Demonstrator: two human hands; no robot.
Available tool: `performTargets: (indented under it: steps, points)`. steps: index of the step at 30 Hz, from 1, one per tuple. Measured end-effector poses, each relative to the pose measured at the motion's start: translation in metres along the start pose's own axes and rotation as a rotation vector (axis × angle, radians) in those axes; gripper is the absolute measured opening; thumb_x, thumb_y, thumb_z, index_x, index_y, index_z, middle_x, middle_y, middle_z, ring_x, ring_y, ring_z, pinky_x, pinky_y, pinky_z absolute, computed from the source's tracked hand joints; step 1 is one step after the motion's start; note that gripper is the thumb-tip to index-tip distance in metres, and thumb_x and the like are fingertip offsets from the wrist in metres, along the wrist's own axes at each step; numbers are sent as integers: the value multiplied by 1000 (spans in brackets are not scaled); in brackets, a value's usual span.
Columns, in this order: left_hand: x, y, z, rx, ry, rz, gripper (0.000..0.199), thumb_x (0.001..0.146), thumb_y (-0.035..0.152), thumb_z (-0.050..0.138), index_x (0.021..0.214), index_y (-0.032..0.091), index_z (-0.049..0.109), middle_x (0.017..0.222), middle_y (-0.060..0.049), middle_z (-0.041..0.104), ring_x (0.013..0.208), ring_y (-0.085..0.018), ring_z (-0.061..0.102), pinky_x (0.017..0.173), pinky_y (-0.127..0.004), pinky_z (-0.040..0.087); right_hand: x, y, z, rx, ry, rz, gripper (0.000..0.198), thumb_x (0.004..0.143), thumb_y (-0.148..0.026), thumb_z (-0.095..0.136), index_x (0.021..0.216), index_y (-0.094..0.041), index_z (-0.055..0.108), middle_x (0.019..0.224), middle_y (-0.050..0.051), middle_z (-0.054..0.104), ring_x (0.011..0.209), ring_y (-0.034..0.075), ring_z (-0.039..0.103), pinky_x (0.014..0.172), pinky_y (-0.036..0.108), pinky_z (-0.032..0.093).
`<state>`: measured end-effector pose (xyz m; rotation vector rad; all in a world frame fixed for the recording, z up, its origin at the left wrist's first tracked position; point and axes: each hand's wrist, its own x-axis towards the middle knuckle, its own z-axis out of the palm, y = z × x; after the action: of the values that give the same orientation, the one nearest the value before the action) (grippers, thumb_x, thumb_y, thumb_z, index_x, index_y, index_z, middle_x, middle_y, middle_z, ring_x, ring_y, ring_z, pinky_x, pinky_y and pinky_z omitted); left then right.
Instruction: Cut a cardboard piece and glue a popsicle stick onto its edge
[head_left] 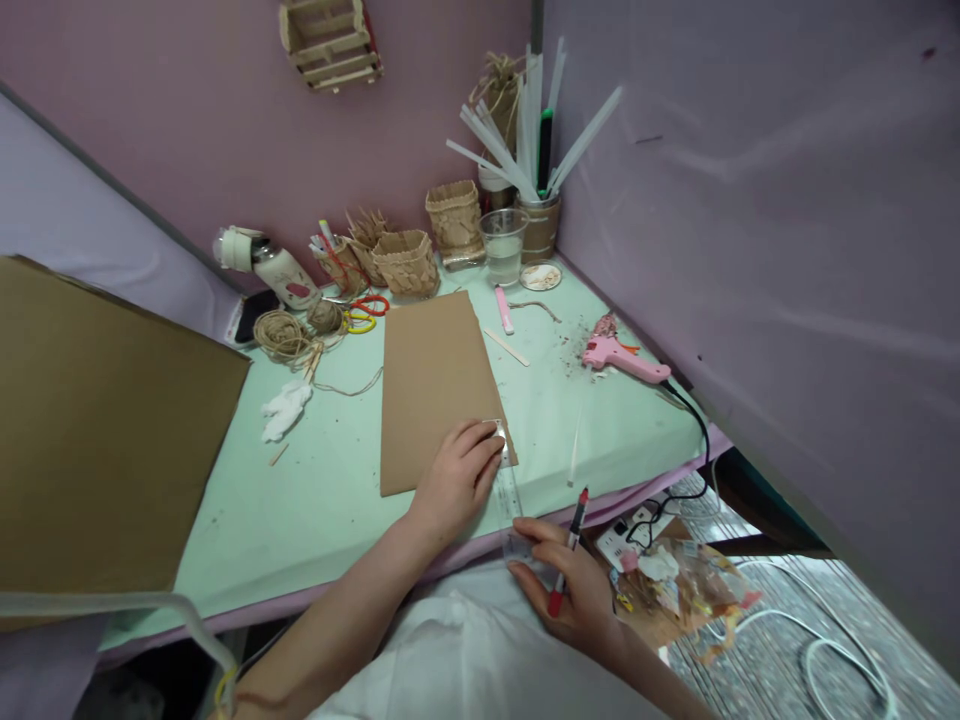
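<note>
A flat rectangle of brown cardboard [431, 390] lies on the green-covered table. My left hand [459, 475] rests on its near right corner, fingers curled over a clear ruler [508, 495] and pressing it down. The ruler runs along the cardboard's right edge and reaches past the table's front edge. At the ruler's near end is my right hand [574, 580], with thumb and forefinger on either side of the ruler. A red marker pen [578, 518] is held between the fingers of that same hand, slanting upward, red at both ends.
A pink glue gun [626, 358] lies at the right, its cord hanging off the table. Scissors [361, 322], twine [281, 335] and a pink cutter [503, 310] lie farther back. A cup of water [504, 250] stands behind. Large cardboard [97, 430] leans at left.
</note>
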<state>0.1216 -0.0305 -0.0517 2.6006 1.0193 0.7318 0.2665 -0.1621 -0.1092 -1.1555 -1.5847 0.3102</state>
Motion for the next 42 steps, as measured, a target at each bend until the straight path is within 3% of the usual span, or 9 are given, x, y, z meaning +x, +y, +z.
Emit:
performTargets:
  steps: [30, 42]
  points:
    - [1, -5, 4, -62, 88, 3, 22, 94, 17, 50, 109, 18, 66, 113, -10, 68, 112, -22, 58, 96, -46, 51, -14, 10, 3, 128, 16, -6, 36, 79, -6, 66, 106, -22, 49, 111, 13, 68, 103, 22, 68, 81, 35, 60]
    - [-3, -6, 4, -76, 166, -13, 18, 92, 16, 54, 103, 19, 68, 109, -8, 70, 107, -22, 60, 94, -46, 52, -10, 7, 5, 81, -17, -42, 29, 82, -11, 65, 104, -23, 51, 109, 12, 69, 98, 22, 70, 78, 33, 61]
